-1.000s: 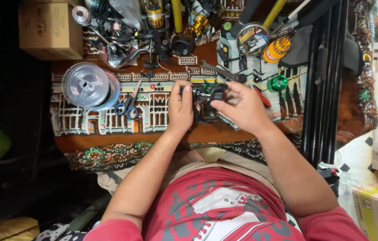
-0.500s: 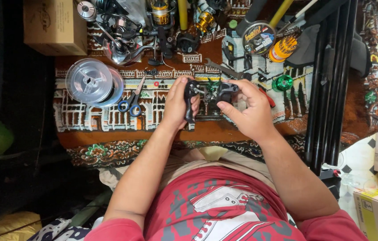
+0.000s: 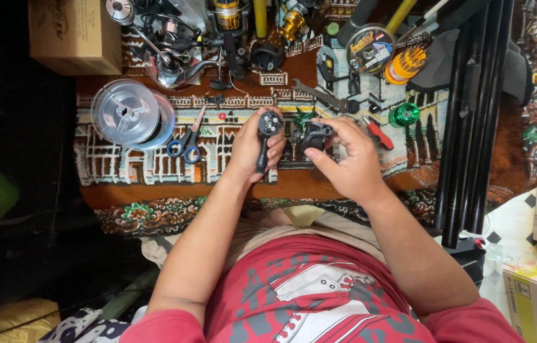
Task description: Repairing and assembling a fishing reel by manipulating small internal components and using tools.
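Head view, only one. My left hand (image 3: 252,149) is wrapped tight around a black reel part with a handle-like stem (image 3: 265,136), round end up. My right hand (image 3: 348,162) pinches the black reel body (image 3: 316,134), fingers narrow on it. Both sit just above the patterned rug (image 3: 122,165), the two pieces apart with a small gap between. Left of the reel body: blue-handled scissors (image 3: 185,145), further left a clear line spool (image 3: 127,114). Right of it: red-handled tool (image 3: 379,134), green spool (image 3: 404,115). Above it: a wrench (image 3: 319,96). Progress, judging: reel split in two, not joined.
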